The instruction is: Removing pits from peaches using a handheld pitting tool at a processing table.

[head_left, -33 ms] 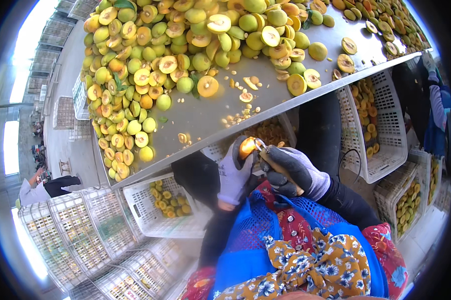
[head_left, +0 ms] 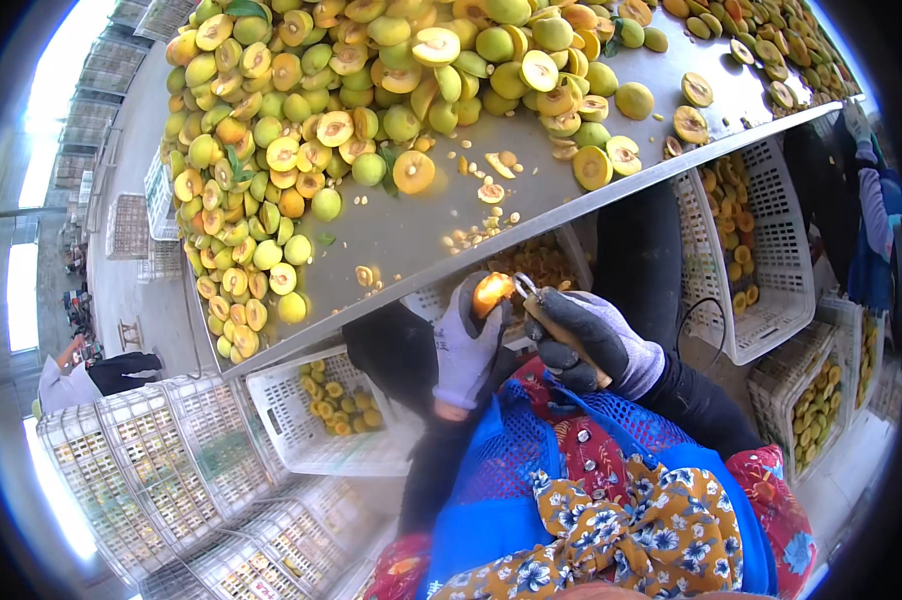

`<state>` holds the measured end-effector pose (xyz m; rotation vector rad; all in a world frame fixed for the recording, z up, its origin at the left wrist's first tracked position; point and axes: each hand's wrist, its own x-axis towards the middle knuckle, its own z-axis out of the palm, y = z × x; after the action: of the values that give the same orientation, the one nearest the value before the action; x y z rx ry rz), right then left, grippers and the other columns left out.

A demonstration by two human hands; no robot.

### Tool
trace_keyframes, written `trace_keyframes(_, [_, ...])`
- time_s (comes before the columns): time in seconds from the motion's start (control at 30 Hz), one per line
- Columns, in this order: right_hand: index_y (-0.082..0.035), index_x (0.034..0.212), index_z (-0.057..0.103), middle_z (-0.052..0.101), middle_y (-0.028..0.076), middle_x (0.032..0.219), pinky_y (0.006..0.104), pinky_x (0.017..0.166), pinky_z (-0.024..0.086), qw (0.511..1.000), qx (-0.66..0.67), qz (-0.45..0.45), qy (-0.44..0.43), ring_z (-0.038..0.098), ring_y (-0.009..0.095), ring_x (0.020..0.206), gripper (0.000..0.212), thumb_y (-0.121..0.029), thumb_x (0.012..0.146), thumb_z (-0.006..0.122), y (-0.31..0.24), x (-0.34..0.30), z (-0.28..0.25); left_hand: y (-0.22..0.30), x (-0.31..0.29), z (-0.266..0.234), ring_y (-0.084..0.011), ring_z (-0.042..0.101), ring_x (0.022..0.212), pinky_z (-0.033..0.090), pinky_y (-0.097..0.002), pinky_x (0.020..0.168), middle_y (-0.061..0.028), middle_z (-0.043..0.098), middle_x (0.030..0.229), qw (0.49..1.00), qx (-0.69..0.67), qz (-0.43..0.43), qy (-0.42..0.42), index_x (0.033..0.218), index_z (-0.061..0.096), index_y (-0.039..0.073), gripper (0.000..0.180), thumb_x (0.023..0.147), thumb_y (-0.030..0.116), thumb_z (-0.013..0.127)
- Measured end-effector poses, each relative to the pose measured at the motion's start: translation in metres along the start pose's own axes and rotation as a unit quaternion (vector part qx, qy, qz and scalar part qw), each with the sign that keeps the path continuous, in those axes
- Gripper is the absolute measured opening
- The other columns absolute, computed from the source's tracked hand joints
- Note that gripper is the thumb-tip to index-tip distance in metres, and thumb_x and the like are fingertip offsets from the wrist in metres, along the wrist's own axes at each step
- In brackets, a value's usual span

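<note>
My left hand (head_left: 467, 335), in a grey glove with dark fingers, is closed round an orange-fleshed stone-fruit half (head_left: 492, 292), just below the table edge. In my right hand (head_left: 596, 342), gloved alike, I grip a pitting tool with a pale wooden handle (head_left: 593, 368) and a bright metal loop (head_left: 524, 285). The loop stands close beside the fruit, with a small gap between them. On the metal table (head_left: 411, 240) above my hands lies a big heap of yellow-green halved stone fruit (head_left: 301, 130), with loose pits (head_left: 476, 236) near the edge.
Under the table edge, a crate of fruit pieces (head_left: 546, 270) stands partly hidden behind my hands. White plastic crates of fruit stand at left (head_left: 281, 400) and right (head_left: 771, 260). Stacked crates (head_left: 151, 460) fill the lower left. A co-worker's sleeve (head_left: 874, 215) shows far right.
The metal loop has drawn back slightly to the right, away from the fruit half. My left hand and the fruit have shifted slightly left.
</note>
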<state>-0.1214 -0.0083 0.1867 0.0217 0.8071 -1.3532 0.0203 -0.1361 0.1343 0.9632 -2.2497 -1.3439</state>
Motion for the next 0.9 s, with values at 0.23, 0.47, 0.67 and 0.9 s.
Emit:
trace_keyframes(0.23, [-0.004, 0.091, 0.052, 0.046, -0.001, 0.059, 0.0252, 0.042, 0.038, 0.959, -0.282, 0.013, 0.037, 0.047, 0.008, 0.047, 0.036, -0.038, 0.102, 0.048, -0.010, -0.007, -0.005, 0.012, -0.001, -0.006, -0.0137, 0.058, 0.070, 0.047, -0.0234, 0.060, -0.0076, 0.063, 0.095, 0.872, -0.430, -0.233, -0.026, 0.123, 0.051, 0.005, 0.034, 0.095, 0.023, 0.057])
trace_keyframes(0.47, [0.004, 0.100, 0.048, 0.057, 0.026, 0.065, 0.0486, 0.055, 0.047, 0.699, -0.672, -0.230, 0.076, 0.062, 0.041, 0.063, 0.031, -0.025, 0.096, 0.055, 0.025, 0.006, -0.007, -0.001, -0.008, 0.007, -0.0132, 0.060, 0.076, 0.044, -0.0222, 0.055, -0.0085, 0.063, 0.103, 0.810, -0.532, -0.243, -0.033, 0.125, 0.052, 0.008, 0.056, 0.099, 0.056, 0.041])
trace_keyframes(0.67, [0.002, 0.101, 0.049, 0.059, 0.028, 0.070, 0.0510, 0.057, 0.047, 0.753, -0.610, -0.233, 0.085, 0.062, 0.045, 0.067, 0.028, -0.024, 0.096, 0.055, 0.035, 0.009, -0.015, 0.031, -0.012, 0.009, -0.0177, 0.065, 0.086, 0.053, -0.0283, 0.070, -0.0099, 0.065, 0.103, 0.824, -0.511, -0.244, 0.015, 0.123, 0.054, 0.005, 0.060, 0.101, 0.057, 0.035])
trace_keyframes(0.9, [-0.001, 0.093, 0.052, 0.060, 0.020, 0.068, 0.0420, 0.053, 0.047, 0.760, -0.531, -0.373, 0.024, 0.062, 0.035, 0.059, 0.027, -0.026, 0.100, 0.050, 0.035, 0.019, -0.008, 0.004, -0.019, 0.023, -0.0232, 0.064, 0.097, 0.052, -0.0323, 0.083, -0.0127, 0.064, 0.108, 0.970, -0.229, -0.064, 0.046, 0.122, 0.053, 0.000, 0.043, 0.103, 0.038, 0.047])
